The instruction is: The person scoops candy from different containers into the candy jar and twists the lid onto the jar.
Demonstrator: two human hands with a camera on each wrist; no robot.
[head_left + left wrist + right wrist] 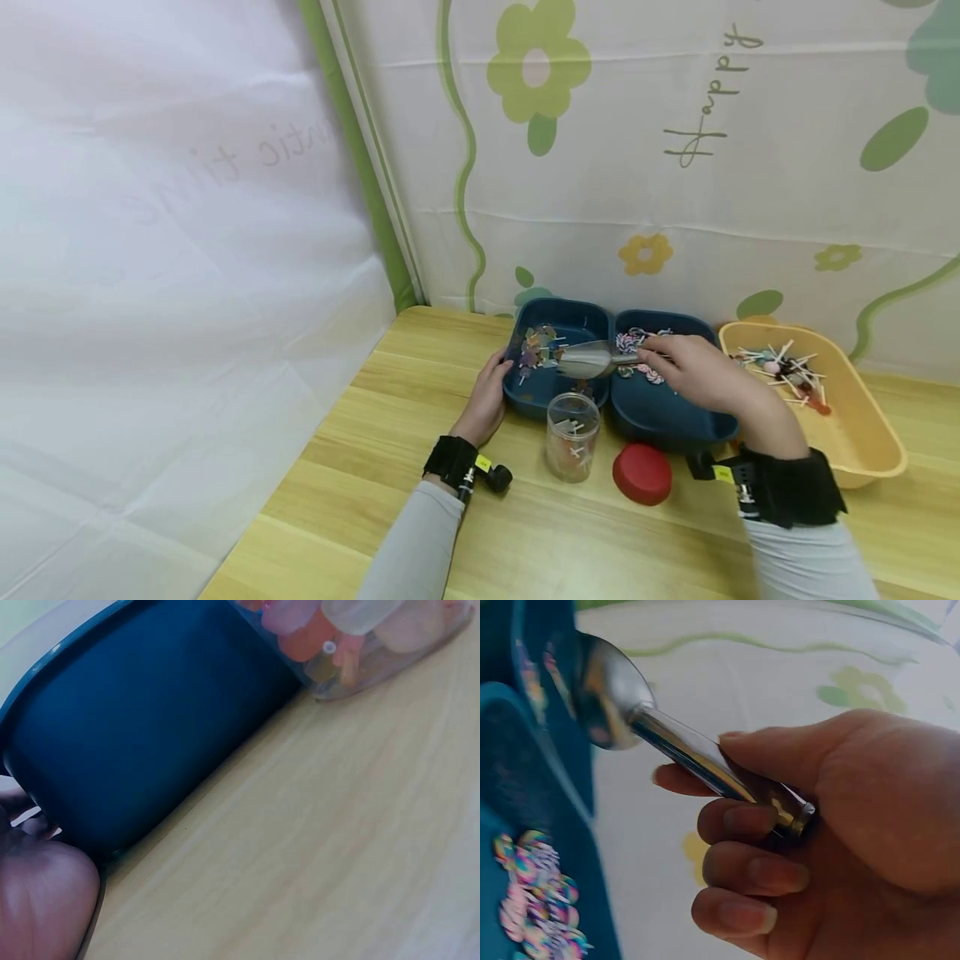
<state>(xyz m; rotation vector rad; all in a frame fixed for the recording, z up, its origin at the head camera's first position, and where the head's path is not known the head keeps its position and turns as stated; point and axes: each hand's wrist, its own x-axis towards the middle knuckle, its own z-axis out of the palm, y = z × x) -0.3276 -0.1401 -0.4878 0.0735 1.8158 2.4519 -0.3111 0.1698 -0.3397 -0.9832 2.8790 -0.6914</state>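
Note:
My right hand (pixel 697 371) grips the handle of a metal scoop (pixel 619 694), with fingers curled round it in the right wrist view. The scoop's bowl is over the left compartment of a dark blue two-part tray (pixel 551 408). Small colourful lollipops (pixel 536 350) lie in that compartment. My left hand (pixel 483 404) holds the left side of the tray, its thumb at the rim; some fingers are hidden behind the wall in the left wrist view. In front of the tray stands a clear jar (pixel 572 454), uncapped, with some lollipops inside.
A red lid (pixel 642 475) lies right of the jar. Swirled candies (pixel 540 900) fill part of the tray's right compartment. At the right, a yellow bin (pixel 862 417) holds lollipops with white sticks. A patterned curtain (pixel 585 183) hangs behind the wooden table (pixel 360 467).

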